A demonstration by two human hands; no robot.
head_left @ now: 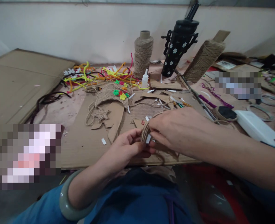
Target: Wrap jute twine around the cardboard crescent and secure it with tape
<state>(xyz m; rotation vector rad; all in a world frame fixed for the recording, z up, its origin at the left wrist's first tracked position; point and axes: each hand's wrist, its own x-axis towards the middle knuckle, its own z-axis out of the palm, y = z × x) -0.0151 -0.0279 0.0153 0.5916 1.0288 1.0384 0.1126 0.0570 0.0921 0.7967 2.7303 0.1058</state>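
Note:
Between my two hands is a small curved piece wrapped in jute twine [145,132], with white strips sticking out of it. My left hand [134,143] is closed around its lower left side, thumb on the front. From the right, my right hand [172,126] pinches its upper edge; some of those fingertips are hidden behind the hand. Just beyond lies a twine-covered crescent [109,93] bearing green, red and yellow flowers. A twine star [101,115] rests beside it on cut cardboard [117,116].
Twine spools [143,51] stand at the back beside a black flowered tumbler [178,49]. A small white glue bottle [145,79] is near colourful pipe cleaners [88,76]. Cardboard [81,149] covers the work surface; a white device [256,129] lies right, a large cardboard sheet [25,87] left.

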